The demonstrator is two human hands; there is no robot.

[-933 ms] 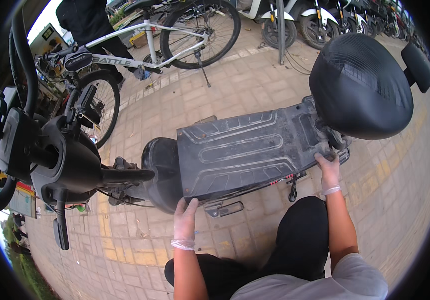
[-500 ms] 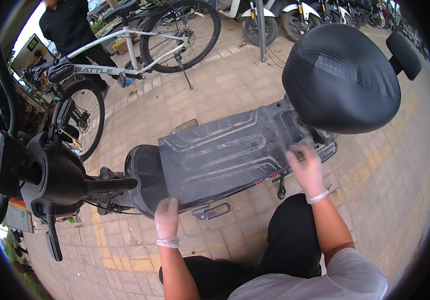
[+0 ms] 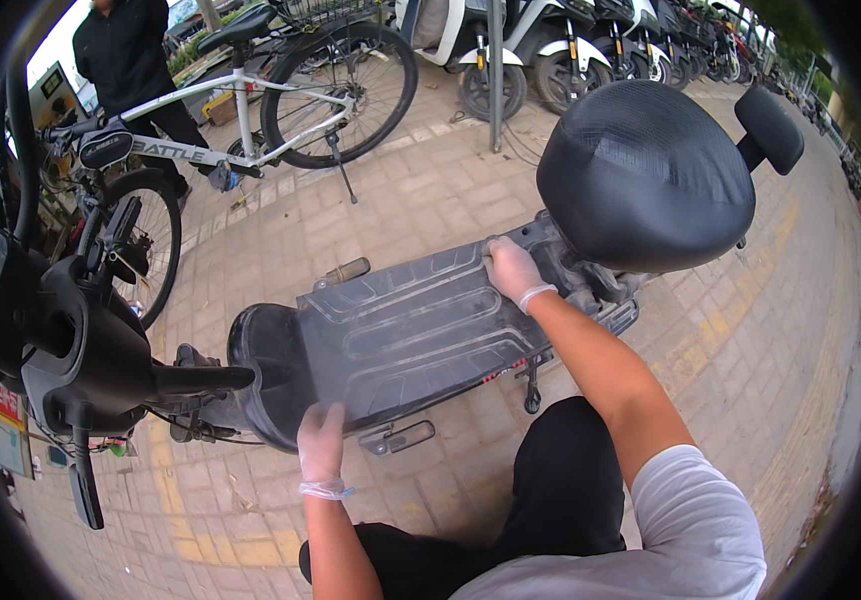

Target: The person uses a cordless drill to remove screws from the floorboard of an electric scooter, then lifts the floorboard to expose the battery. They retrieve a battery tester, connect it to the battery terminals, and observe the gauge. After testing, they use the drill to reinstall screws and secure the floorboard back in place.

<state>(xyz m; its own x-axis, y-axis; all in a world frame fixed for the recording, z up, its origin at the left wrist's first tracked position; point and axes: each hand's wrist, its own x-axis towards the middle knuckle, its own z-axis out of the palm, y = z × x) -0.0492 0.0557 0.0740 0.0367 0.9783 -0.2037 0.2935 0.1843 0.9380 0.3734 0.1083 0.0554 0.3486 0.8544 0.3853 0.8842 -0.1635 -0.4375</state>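
A black electric scooter lies crosswise before me, with its ridged footboard plate (image 3: 406, 330), plastic front housing (image 3: 96, 365) and black seat (image 3: 646, 175). My left hand (image 3: 323, 445), in a thin translucent glove, is closed on the plate's near front corner, slightly blurred at the fingertips. My right hand (image 3: 513, 270), gloved too, reaches across and grips the plate near its far rear corner, fingers curled round the edge. A footpeg (image 3: 399, 437) juts from the near side under the plate.
A white bicycle (image 3: 241, 110) stands beyond the scooter, beside a person in dark clothes (image 3: 126, 70). Several parked scooters (image 3: 561, 75) line the back around a metal post (image 3: 496, 90). Tiled pavement (image 3: 711, 420) surrounds the work; my dark-trousered leg (image 3: 561, 480) is below the plate.
My right hand has moved from the plate's near rear edge across to its far rear part. My left hand stays at the near front corner. The view has shifted, and the plate appears slightly shifted.
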